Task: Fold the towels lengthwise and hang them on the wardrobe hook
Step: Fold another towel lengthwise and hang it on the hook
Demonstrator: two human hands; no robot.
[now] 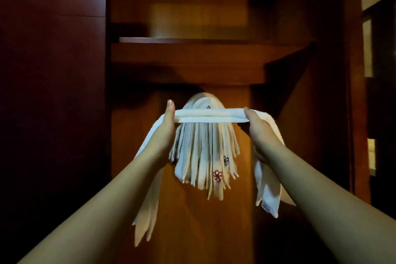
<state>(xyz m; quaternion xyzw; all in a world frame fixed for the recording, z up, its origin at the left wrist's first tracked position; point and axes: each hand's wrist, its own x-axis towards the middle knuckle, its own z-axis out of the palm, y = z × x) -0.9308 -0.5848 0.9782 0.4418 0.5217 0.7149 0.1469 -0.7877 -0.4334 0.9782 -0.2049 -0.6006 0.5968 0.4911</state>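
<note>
Towel (211,115), folded into a narrow strip, stretched level across frame centre. Gripped at its left by left hand (166,126), at its right by right hand (258,129); ends hanging. Behind, hung towels (205,156) inside wardrobe (192,60).

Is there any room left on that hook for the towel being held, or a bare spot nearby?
The hook is crowded: hung towels bury all but its tip. Bare spots: the shelf above, and the wood panel left of the bundle.
</note>
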